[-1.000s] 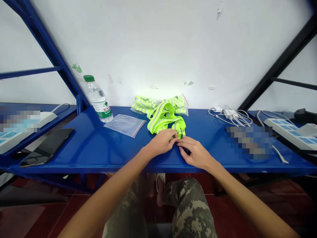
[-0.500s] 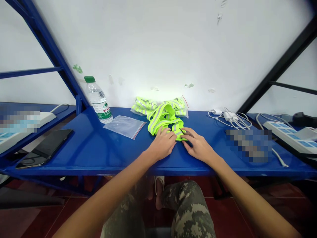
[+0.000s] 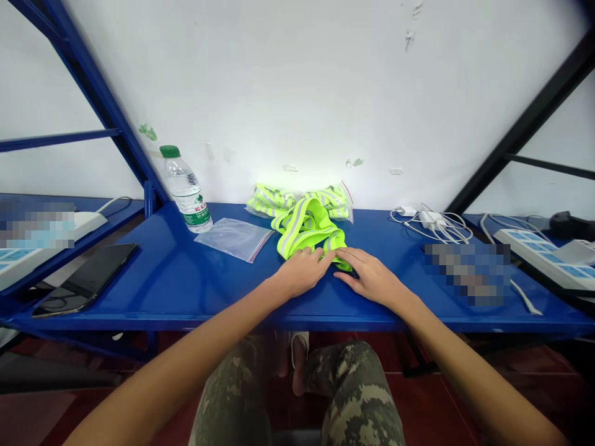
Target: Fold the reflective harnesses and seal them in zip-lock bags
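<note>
1. A neon-yellow reflective fabric vest [image 3: 309, 228] lies bunched on the blue metal bench [image 3: 153, 291].
2. The left grip [image 3: 302, 271] and right grip [image 3: 372, 277] touch its near end; whether either is clenched cannot be told.
3. A clear plastic bag [image 3: 248, 207] behind holds folded neon-yellow vests [image 3: 272, 197].

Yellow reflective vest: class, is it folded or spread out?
Folded, not spread: the vest lies in doubled loops, touching the left hand and right hand.

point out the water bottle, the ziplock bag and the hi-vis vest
plastic water bottle [image 3: 185, 193], head view, on its clear body
ziplock bag [image 3: 233, 240], head view, on the flat plastic
reflective vest [image 3: 309, 224], head view, on the neon fabric
</note>
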`<state>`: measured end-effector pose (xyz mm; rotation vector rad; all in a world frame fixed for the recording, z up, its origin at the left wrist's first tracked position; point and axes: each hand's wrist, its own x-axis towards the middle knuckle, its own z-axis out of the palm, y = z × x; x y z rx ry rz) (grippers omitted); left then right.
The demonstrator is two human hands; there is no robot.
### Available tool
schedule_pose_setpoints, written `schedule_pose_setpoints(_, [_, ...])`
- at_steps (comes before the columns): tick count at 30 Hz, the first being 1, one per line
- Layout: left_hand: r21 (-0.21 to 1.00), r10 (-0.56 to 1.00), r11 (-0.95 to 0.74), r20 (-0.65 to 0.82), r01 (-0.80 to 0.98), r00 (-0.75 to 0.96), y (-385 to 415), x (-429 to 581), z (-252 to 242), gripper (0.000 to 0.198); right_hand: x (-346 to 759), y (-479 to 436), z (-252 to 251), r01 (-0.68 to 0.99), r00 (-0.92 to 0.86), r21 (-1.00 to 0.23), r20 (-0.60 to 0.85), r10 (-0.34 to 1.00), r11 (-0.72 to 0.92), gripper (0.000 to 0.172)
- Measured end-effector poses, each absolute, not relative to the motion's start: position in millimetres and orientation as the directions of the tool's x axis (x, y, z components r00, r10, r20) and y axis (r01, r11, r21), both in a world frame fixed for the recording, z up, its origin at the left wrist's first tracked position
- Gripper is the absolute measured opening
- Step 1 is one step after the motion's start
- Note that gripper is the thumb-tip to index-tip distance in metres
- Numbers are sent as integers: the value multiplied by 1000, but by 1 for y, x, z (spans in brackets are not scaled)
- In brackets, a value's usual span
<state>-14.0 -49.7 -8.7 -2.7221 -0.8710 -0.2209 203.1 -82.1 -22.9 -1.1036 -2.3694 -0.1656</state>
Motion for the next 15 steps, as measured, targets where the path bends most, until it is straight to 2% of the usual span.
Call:
schedule_pose_setpoints(3, [-141,521,-810,269,569,810,-52,-22,-11,41,197,-85,-24,754,-547,-54,501,671,654,42])
schedule_pose_setpoints(7, [-49,500,-838,326,543,802,-53,-29,-16,42,186,-87,-23,800,-549,98,515,658,591,33])
schedule_pose_setpoints(10, [-33,483,-849,356,527,800,-53,-30,-19,42,184,-87,-24,802,-570,159,495,656,576,30])
schedule_pose_setpoints(12, [-60,465,-851,374,521,802,-56,-30,-20,40,186,-86,-25,788,-583,149,490,648,597,28])
schedule_pose_setpoints(15, [-104,498,-807,411,582,763,-65,-29,-17,39,189,-84,-26,762,-580,49,495,647,645,28])
